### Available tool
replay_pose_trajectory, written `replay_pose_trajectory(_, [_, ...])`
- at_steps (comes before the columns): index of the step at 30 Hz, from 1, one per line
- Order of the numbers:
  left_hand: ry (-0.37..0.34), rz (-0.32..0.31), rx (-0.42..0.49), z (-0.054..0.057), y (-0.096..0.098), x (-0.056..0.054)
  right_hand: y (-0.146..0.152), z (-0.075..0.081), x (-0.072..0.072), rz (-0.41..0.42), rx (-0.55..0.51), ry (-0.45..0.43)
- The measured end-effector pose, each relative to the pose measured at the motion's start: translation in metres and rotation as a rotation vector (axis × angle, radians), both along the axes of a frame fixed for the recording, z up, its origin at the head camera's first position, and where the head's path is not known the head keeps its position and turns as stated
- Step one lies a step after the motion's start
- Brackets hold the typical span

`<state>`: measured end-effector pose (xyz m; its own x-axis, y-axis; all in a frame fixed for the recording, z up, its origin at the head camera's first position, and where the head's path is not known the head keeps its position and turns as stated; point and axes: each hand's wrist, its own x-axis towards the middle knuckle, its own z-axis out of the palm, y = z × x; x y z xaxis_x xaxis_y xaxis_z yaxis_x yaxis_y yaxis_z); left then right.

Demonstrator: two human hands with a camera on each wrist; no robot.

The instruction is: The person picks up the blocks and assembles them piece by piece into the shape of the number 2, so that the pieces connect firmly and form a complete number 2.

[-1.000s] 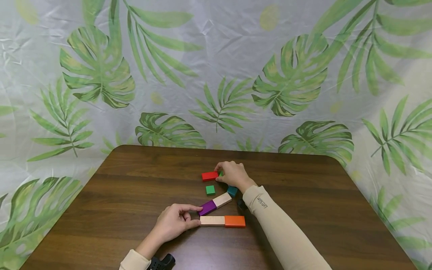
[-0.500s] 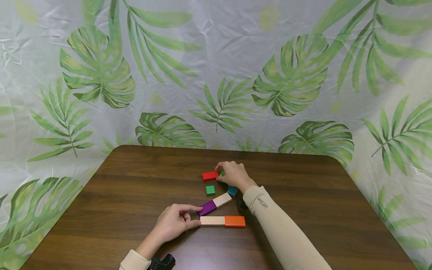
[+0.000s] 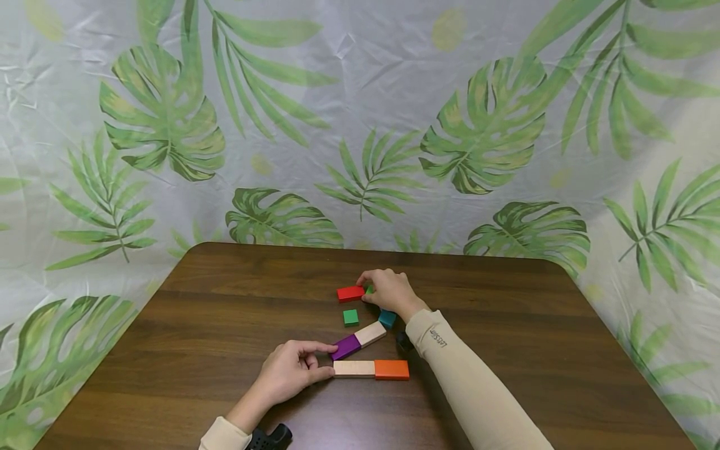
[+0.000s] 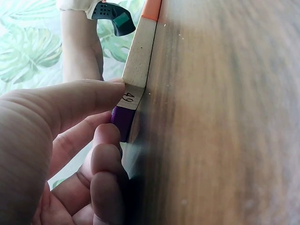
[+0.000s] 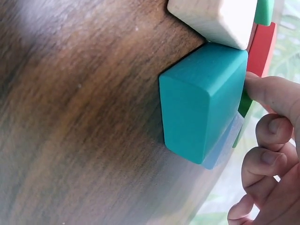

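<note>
My left hand [image 3: 292, 372] is at the left ends of two rows of wooden blocks. Its index fingertip touches the purple block [image 3: 345, 346], and its thumb presses the end of a plain block [image 3: 354, 369] marked 49 in the left wrist view. An orange block [image 3: 392, 369] continues that plain block's row. Further back, my right hand [image 3: 390, 292] pinches a green block [image 3: 369, 290], mostly hidden by the fingers, against the end of the red block [image 3: 350, 294]. A teal block [image 5: 197, 103] lies below that hand, touching the second plain block [image 5: 215, 18].
A small green block [image 3: 350, 317] lies apart between the red block and the purple row. A light blue block [image 5: 225, 140] shows behind the teal one in the right wrist view. All lie on a dark wooden table [image 3: 225, 300]; a leaf-print cloth [image 3: 371, 125] hangs behind.
The red block has shifted very slightly to the right. Both hands stay almost still at the same blocks.
</note>
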<state>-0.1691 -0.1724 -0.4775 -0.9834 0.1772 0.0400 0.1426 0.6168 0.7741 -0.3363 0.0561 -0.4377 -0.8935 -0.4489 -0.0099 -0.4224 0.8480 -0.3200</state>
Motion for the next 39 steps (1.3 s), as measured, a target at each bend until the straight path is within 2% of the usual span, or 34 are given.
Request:
replay_pose_trajectory(17, [-0.003,0.003,0.006,0.001,0.001,0.000,0.004,0.001,0.000,-0.003,-0.006,-0.022])
replay_pose_trajectory(30, [-0.004,-0.001,0.008,0.000,0.000,0.000,0.016,0.012,0.003,0.037,-0.092,-0.038])
replay_pose_trajectory(39, [-0.005,-0.005,0.009,0.000,0.000,0.000,0.020,0.013,0.007,0.055,-0.105,-0.038])
